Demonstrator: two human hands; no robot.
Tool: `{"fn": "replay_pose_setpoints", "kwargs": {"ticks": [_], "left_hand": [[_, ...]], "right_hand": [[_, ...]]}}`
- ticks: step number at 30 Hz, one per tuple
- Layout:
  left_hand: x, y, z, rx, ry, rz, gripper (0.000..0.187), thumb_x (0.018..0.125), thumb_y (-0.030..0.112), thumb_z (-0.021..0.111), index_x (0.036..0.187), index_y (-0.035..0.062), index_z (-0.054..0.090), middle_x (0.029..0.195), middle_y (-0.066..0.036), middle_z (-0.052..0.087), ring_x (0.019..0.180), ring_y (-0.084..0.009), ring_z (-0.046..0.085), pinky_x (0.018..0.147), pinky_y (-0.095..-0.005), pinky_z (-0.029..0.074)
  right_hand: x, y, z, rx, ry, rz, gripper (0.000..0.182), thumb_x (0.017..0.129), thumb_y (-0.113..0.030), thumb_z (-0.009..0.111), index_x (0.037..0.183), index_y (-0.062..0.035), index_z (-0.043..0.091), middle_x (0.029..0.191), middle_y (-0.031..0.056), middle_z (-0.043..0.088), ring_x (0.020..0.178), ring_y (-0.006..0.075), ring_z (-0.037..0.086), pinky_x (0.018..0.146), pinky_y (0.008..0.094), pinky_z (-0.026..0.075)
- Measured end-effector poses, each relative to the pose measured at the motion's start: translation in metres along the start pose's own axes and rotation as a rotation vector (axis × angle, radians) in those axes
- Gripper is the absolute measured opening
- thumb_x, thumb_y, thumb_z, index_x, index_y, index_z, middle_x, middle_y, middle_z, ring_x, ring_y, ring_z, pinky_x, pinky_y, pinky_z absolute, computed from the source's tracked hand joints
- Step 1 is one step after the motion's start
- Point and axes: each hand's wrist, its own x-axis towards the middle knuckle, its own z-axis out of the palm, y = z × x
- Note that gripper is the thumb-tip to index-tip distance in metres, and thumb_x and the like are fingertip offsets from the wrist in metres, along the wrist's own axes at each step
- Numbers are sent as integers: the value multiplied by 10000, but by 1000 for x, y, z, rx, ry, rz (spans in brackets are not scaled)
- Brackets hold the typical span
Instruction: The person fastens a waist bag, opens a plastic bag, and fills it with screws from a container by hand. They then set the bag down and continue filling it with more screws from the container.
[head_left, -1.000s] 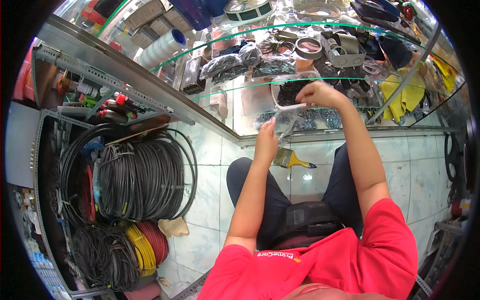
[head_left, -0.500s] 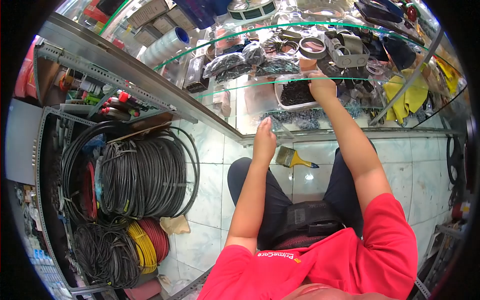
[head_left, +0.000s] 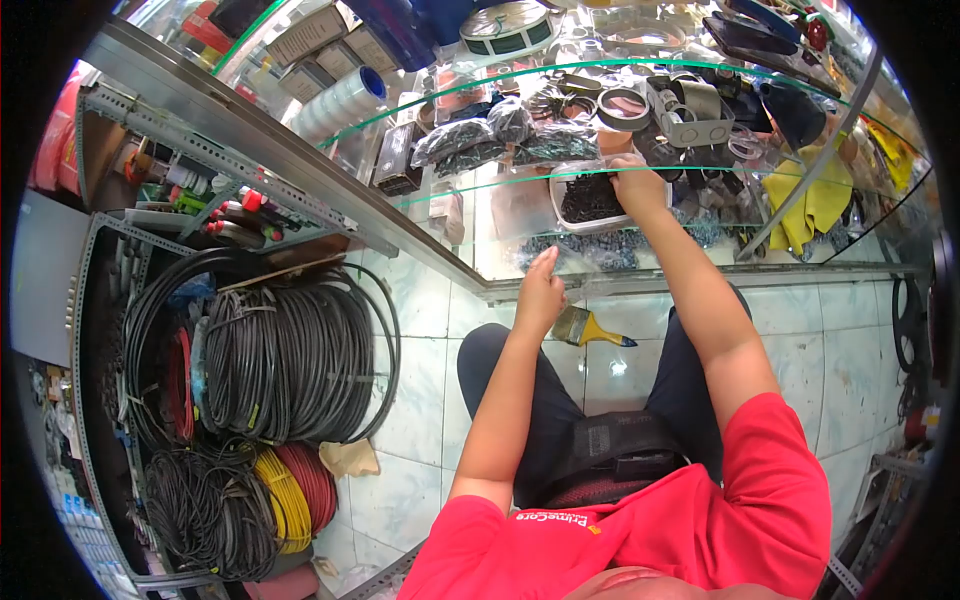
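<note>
My right hand [head_left: 640, 190] reaches into the glass display case. Its fingers are closed at the far right part of a white plastic tub [head_left: 583, 226], apparently on its rim. Inside the tub lies a heap of small black pieces [head_left: 592, 198], too fine to name. My left hand [head_left: 540, 292] is in front of the case with its thumb up and fingers curled, pinching a clear plastic piece [head_left: 577, 272] that is hard to make out. A paintbrush [head_left: 592, 329] with a yellow handle lies on the floor just beyond the left hand.
Glass shelves [head_left: 480, 184] hold black items in plastic bags [head_left: 460, 140], a grey tape roll [head_left: 622, 108] and a yellow cloth [head_left: 808, 200]. Large black cable coils [head_left: 290, 350] stand at left, with yellow [head_left: 283, 500] and red coils [head_left: 308, 485] below. A metal frame edges the case.
My left hand has shifted slightly down and right, away from the case. My right hand stays at the tub, its wrist a little lower. The whole view has shifted slightly.
</note>
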Motion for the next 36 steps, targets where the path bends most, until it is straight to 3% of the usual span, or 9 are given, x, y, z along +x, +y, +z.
{"fn": "replay_pose_setpoints", "kwargs": {"ticks": [7, 9, 11, 13, 17, 24, 28, 30, 36], "left_hand": [[0, -2, -4, -2, 21, -8, 493, 775, -51, 387, 1263, 19, 401, 1266, -101, 428, 515, -120, 519, 467, -242, 447], [2, -7, -4, 5, 41, 47, 500, 772, -49, 391, 1267, 20, 394, 1265, -100, 427, 515, -118, 520, 469, -242, 450], [2, -6, -3, 5, 27, 41, 506, 769, -47, 397, 1270, 22, 392, 1269, -101, 424, 519, -115, 522, 471, -241, 454], [2, -2, -2, 8, 20, 28, 512, 766, -45, 404, 1273, 25, 390, 1273, -102, 420, 522, -112, 524, 474, -240, 458], [3, 4, 1, -64, -6, 26, 526, 758, -40, 422, 1278, 35, 391, 1221, -98, 461, 526, -106, 522, 478, -232, 461], [1, 14, -3, -355, -68, -76, 528, 771, -21, 438, 1289, 76, 401, 1070, -87, 541, 545, -80, 492, 510, -228, 457], [-1, 15, -9, -381, -98, -88, 521, 777, -20, 446, 1289, 64, 398, 1054, -66, 545, 547, -78, 486, 524, -227, 455], [0, 13, -9, -378, -99, -42, 540, 765, -5, 445, 1296, 63, 383, 857, -45, 581, 528, -77, 491, 488, -229, 452], [1, 12, -9, -366, -89, -57, 540, 768, 4, 443, 1300, 79, 384, 733, -8, 547, 518, -60, 482, 486, -217, 445]], "right_hand": [[8, 12, -13, 262, 92, 41, 145, 740, -117, 598, 883, -104, 617, 870, 76, 597, 788, 225, 591, 646, 349, 473], [9, 5, -35, 875, -236, 524, 145, 776, -143, 602, 890, -55, 617, 869, 66, 610, 728, 167, 599, 593, 293, 474], [1, -1, -51, 1045, -270, 555, 168, 806, -147, 596, 915, -19, 599, 886, 74, 611, 710, 138, 599, 580, 246, 483], [-6, -12, -64, 1448, -577, 575, 169, 846, -136, 546, 961, -15, 575, 900, 92, 617, 774, 160, 618, 653, 253, 516], [-23, -40, -72, 1667, -1153, 485, 186, 875, -98, 480, 1015, 20, 512, 986, 168, 589, 927, 264, 599, 778, 360, 521], [-32, -49, -62, 1602, -1287, 563, 221, 867, -100, 490, 1040, 37, 489, 980, 175, 577, 914, 299, 602, 660, 404, 546], [-33, -50, -61, 1469, -1230, 572, 204, 861, -138, 513, 988, 22, 520, 948, 143, 595, 871, 249, 614, 603, 396, 548], [-32, -51, -61, 1413, -1202, 548, 197, 859, -149, 521, 969, 14, 531, 937, 128, 602, 853, 229, 618, 593, 391, 547], [-31, -49, -58, 1414, -1141, 610, 182, 864, -173, 521, 944, -12, 542, 930, 88, 612, 843, 204, 616, 602, 405, 521]]}}
